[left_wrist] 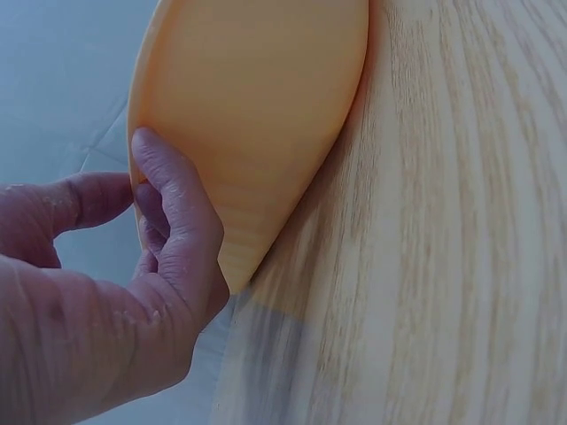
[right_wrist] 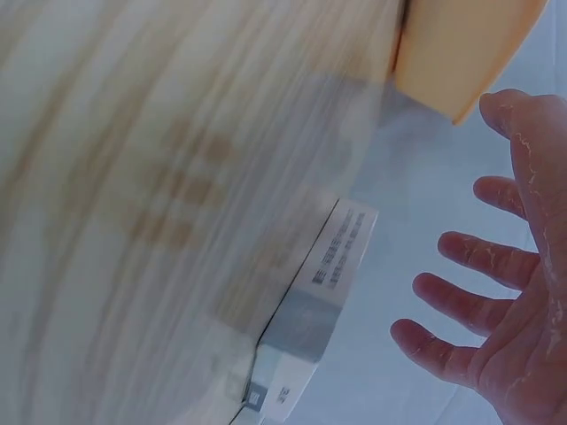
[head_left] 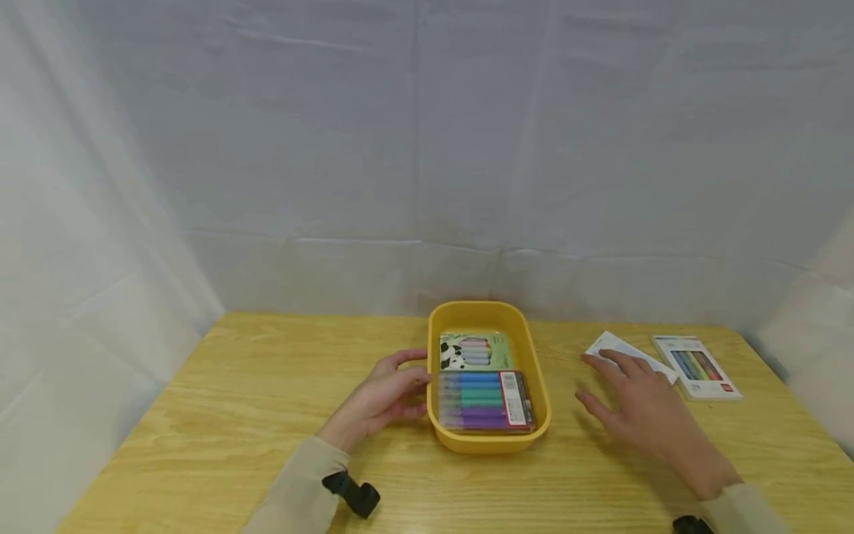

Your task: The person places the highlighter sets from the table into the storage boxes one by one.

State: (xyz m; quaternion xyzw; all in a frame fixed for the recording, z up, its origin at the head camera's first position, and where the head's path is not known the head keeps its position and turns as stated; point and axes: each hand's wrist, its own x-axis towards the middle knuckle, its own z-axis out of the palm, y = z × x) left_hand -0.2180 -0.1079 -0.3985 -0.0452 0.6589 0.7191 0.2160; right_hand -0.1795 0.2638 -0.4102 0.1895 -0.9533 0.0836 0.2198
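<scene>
- Head view: a yellow tray [head_left: 490, 444] stands on the wooden table [head_left: 267, 400], just ahead of the person. Inside it, a panda pack [head_left: 475, 351] lies towards the far end, with a pen pack [head_left: 474, 400] of blue, green and purple pens at the near end. Both lie face up, one behind the other, probably because the tray is too narrow for them side by side.
- The left hand [head_left: 394, 389] is at the tray's left wall, partly closed on it, most likely to keep the tray from sliding.
- The right hand [head_left: 643, 408] has its fingers apart and slightly bent, above a pale pack [head_left: 623, 343] that it partly hides. Beside that pack lies a white box [head_left: 697, 368] with a window showing coloured sticks (of what kind, I cannot tell).
- Left wrist view: the thumb meets the tray's rim while the bent fingers lie along the outer wall, a light pinch that seems meant for steadying and leaves the inside free.
- Right wrist view: the right hand is spread wide and holds nothing. A barcoded side [right_wrist: 337, 252] of a pack shows below the fingers, apart from them; the tray's end is near the thumb.
</scene>
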